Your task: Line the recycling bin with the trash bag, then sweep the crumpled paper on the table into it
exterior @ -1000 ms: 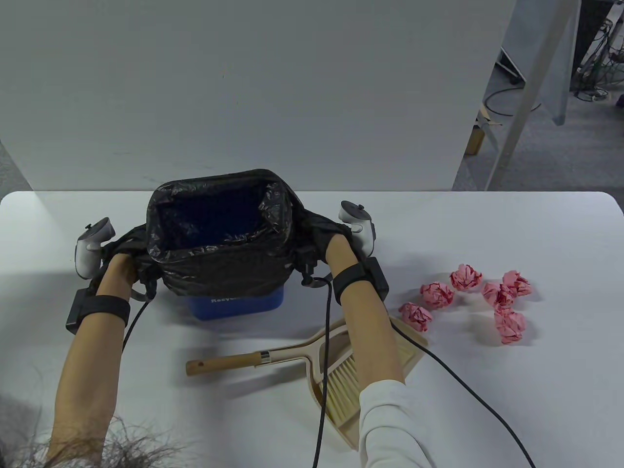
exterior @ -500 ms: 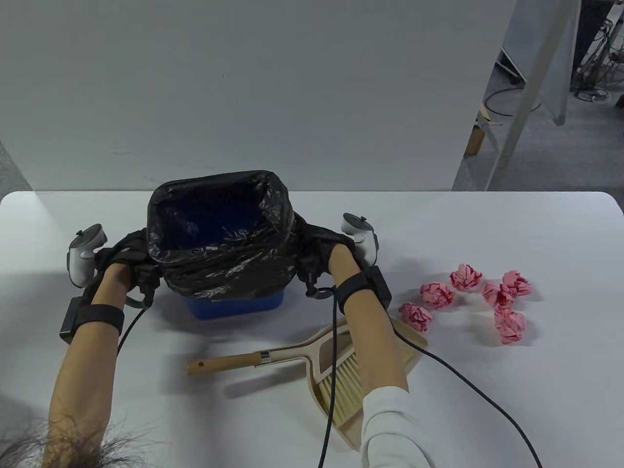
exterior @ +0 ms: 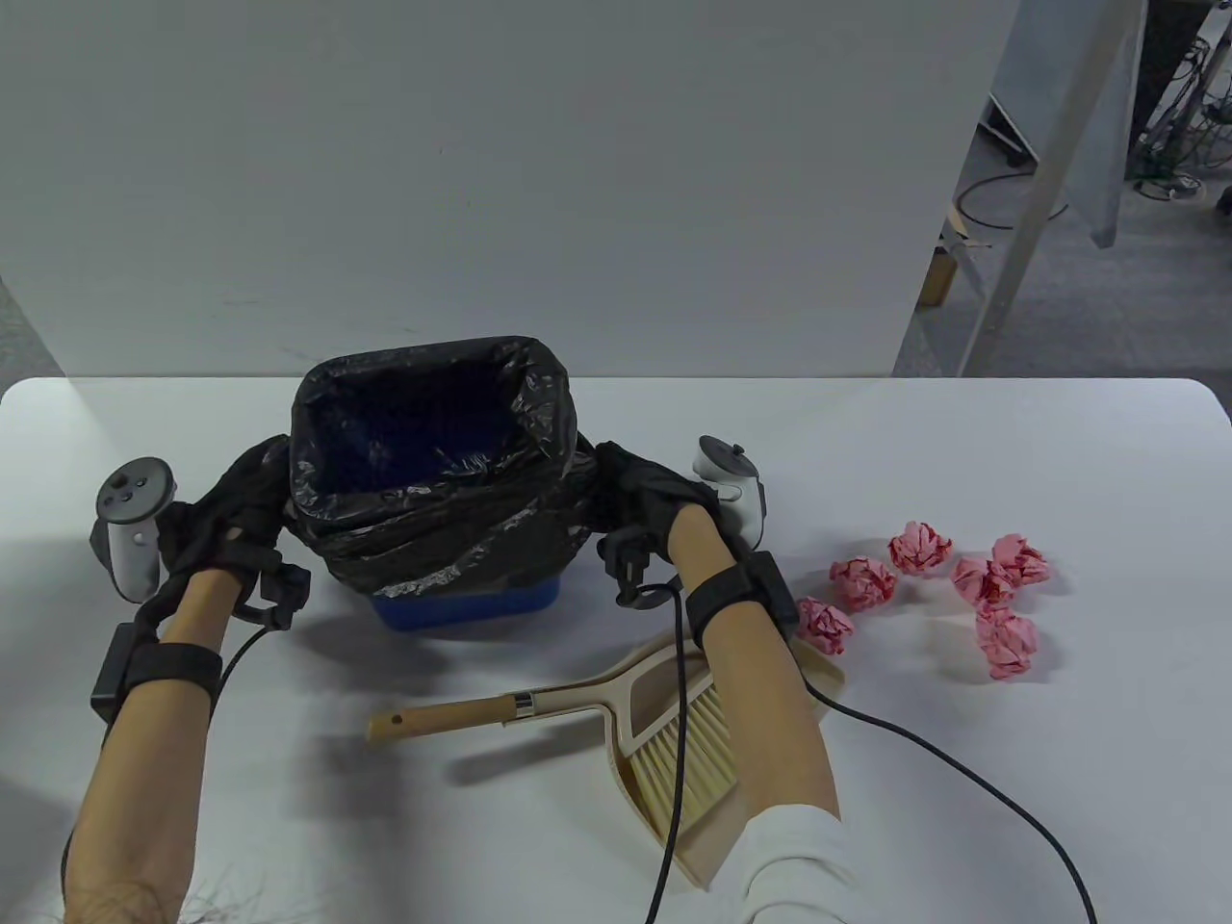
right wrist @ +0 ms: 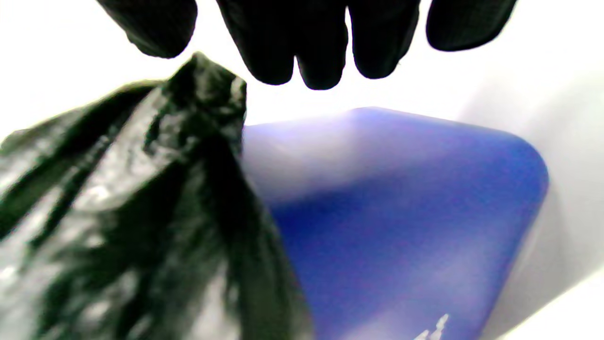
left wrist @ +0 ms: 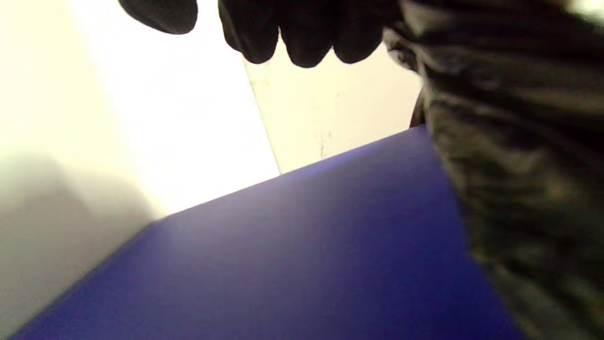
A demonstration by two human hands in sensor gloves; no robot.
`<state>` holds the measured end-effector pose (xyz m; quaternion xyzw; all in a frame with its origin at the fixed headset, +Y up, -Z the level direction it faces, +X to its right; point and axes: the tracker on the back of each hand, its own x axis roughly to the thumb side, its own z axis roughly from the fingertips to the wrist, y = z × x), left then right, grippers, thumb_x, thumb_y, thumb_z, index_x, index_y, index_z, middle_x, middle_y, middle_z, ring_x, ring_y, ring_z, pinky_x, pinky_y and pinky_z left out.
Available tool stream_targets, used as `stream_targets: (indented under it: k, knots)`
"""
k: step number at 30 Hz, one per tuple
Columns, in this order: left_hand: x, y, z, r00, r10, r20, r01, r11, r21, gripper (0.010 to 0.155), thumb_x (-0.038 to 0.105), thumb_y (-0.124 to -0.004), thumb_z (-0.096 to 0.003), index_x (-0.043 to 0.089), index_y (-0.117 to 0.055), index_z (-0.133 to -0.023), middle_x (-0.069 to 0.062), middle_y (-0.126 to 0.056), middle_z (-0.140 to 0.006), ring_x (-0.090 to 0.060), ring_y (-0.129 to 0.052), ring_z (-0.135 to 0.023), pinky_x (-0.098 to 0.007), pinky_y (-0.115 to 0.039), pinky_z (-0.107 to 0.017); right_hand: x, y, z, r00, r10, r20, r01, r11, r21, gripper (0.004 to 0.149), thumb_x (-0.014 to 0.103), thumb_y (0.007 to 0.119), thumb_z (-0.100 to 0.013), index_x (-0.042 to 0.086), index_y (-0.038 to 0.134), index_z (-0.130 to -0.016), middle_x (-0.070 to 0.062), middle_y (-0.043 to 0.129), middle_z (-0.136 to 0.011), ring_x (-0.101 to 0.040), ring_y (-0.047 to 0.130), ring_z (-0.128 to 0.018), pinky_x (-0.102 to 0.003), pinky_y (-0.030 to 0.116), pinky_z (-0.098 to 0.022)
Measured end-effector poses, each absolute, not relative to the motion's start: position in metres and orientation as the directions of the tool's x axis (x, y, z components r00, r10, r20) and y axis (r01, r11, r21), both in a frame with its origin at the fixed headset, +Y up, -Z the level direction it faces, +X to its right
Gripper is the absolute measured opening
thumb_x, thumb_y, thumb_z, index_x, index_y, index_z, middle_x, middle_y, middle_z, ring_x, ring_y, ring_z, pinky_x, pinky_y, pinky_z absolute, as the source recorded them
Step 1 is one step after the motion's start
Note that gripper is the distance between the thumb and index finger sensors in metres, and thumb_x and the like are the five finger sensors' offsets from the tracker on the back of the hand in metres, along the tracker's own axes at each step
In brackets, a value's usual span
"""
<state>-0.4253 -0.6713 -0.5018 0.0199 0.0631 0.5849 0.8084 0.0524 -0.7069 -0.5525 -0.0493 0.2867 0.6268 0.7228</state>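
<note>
Withdrawing since earlier: left hand (exterior: 223, 527), right hand (exterior: 653, 484) fingers relaxed, off trash bag (exterior: 443, 539).

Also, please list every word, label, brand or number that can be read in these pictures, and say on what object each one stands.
Nothing can be read in full.
Blue recycling bin: white lettering on its front, almost wholly covered by the black trash bag in the table view; unreadable.
Same bin, right wrist view: white marks near the bottom edge, blurred and cut off; unreadable.
Brush, dustpan, paper balls, trackers: no visible text.
</note>
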Motion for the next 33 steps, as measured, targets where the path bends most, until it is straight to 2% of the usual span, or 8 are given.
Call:
stream_targets:
  k: [5, 7, 11, 13, 19, 26, 29, 33]
  knots:
    - [-0.421, -0.67, -0.486, 0.345, 0.936, -0.071, -0.928, 0.352, 0.122, 0.072, 0.056, -0.066, -0.0587, 0.019, -0.047, -0.117, -0.014, -0.047, -0.125, -0.048, -0.053, -0.113, -0.075, -0.052, -0.072, 0.066, -0.703, -0.538, 0.086, 0.891, -0.445, -0.943, 0.217, 0.254, 0.063, 0.049, 0.054, -0.066, 0.005, 0.047, -0.111, -0.03, 0.05, -0.116, -0.057, 0.051, -0.099, -0.074, 0.049, -0.065]
    - [-0.42, -0.676, -0.48, 0.293, 0.954, -0.071, -0.946, 0.299, 0.123, 0.074, 0.059, -0.064, -0.0584, 0.019, -0.046, -0.118, -0.015, -0.045, -0.125, -0.048, -0.051, -0.113, -0.075, -0.052, -0.072, 0.071, -0.702, -0.532, 0.107, 0.897, -0.429, -0.944, 0.227, 0.239, 0.063, 0.049, 0.053, -0.066, 0.005, 0.046, -0.111, -0.03, 0.05, -0.116, -0.058, 0.051, -0.099, -0.074, 0.049, -0.065]
    - [-0.417, -0.692, -0.462, 0.065, 0.995, -0.071, -0.982, 0.077, 0.172, 0.076, 0.059, -0.064, -0.0585, 0.016, -0.044, -0.118, -0.017, -0.042, -0.125, -0.051, -0.047, -0.113, -0.077, -0.048, -0.071, 0.078, -0.698, -0.514, 0.154, 0.907, -0.392, -0.946, 0.25, 0.207, 0.064, 0.049, 0.053, -0.066, 0.004, 0.045, -0.111, -0.031, 0.049, -0.116, -0.058, 0.051, -0.098, -0.074, 0.049, -0.064]
    - [-0.415, -0.694, -0.454, 0.043, 0.997, -0.065, -0.982, 0.054, 0.179, 0.076, 0.059, -0.064, -0.0586, 0.016, -0.043, -0.118, -0.018, -0.041, -0.125, -0.051, -0.046, -0.113, -0.077, -0.047, -0.072, 0.081, -0.696, -0.506, 0.148, 0.916, -0.373, -0.946, 0.241, 0.217, 0.065, 0.049, 0.053, -0.066, 0.004, 0.044, -0.112, -0.031, 0.048, -0.116, -0.058, 0.051, -0.098, -0.074, 0.049, -0.064]
    - [-0.403, -0.684, -0.433, 0.058, 0.998, -0.021, -0.986, 0.06, 0.158, 0.077, 0.06, -0.062, -0.0588, 0.016, -0.041, -0.118, -0.018, -0.04, -0.125, -0.051, -0.045, -0.114, -0.078, -0.047, -0.072, 0.084, -0.681, -0.491, 0.084, 0.974, -0.209, -0.969, 0.129, 0.212, 0.067, 0.049, 0.054, -0.065, 0.009, 0.036, -0.115, -0.032, 0.042, -0.117, -0.059, 0.047, -0.099, -0.076, 0.047, -0.064]
    - [-0.376, -0.675, -0.421, 0.035, 0.999, -0.009, -0.997, 0.036, 0.064, 0.087, 0.067, -0.062, -0.0572, 0.014, -0.033, -0.12, -0.019, -0.033, -0.127, -0.053, -0.041, -0.115, -0.079, -0.044, -0.071, 0.061, -0.653, -0.474, -0.102, 0.992, 0.075, -0.955, -0.119, 0.273, 0.064, 0.048, 0.057, -0.064, 0.024, 0.031, -0.117, -0.036, 0.028, -0.118, -0.062, 0.04, -0.099, -0.078, 0.043, -0.063]
    - [-0.37, -0.681, -0.417, 0.012, 1.0, -0.022, -0.999, 0.012, 0.031, 0.09, 0.069, -0.061, -0.0566, 0.014, -0.029, -0.12, -0.02, -0.03, -0.127, -0.054, -0.038, -0.115, -0.08, -0.043, -0.071, 0.053, -0.65, -0.469, -0.159, 0.981, 0.106, -0.927, -0.186, 0.326, 0.063, 0.048, 0.057, -0.064, 0.023, 0.036, -0.117, -0.036, 0.03, -0.119, -0.062, 0.041, -0.099, -0.079, 0.043, -0.063]
    - [-0.366, -0.693, -0.414, 0.07, 0.996, -0.058, -0.998, 0.07, 0.005, 0.088, 0.066, -0.063, -0.0581, 0.013, -0.028, -0.12, -0.02, -0.028, -0.127, -0.054, -0.037, -0.115, -0.081, -0.042, -0.071, 0.047, -0.66, -0.463, -0.2, 0.975, 0.101, -0.897, -0.223, 0.382, 0.061, 0.049, 0.057, -0.064, 0.022, 0.043, -0.116, -0.035, 0.033, -0.119, -0.063, 0.041, -0.099, -0.079, 0.043, -0.062]
